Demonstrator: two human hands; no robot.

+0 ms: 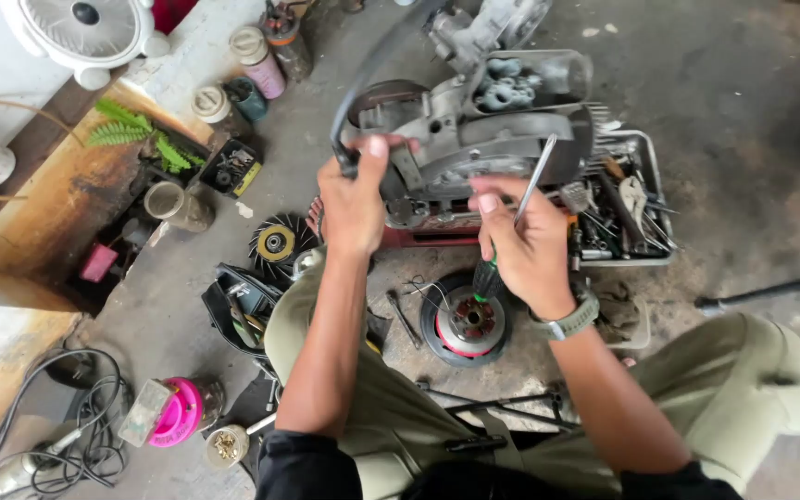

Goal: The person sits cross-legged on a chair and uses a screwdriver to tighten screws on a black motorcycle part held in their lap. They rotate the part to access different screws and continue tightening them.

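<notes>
A grey metal engine casing [474, 130] stands on the concrete floor in front of me. My left hand [356, 199] grips its left edge, beside a black drive belt [363, 83] that arcs upward. My right hand [525, 245] holds a screwdriver [525, 199] with a green and black handle; its metal shaft points up against the casing's lower right side. A round clutch pulley [467, 319] with a red rim lies on the floor just below my right hand. A grey watch sits on my right wrist.
A grey tray of hand tools [627, 199] sits right of the casing. A black toothed pulley [277, 243], spray cans [261, 60], a white fan [85, 28], a pink-lidded tub [176, 412] and coiled cables [76, 435] lie to the left. My knees frame the floor.
</notes>
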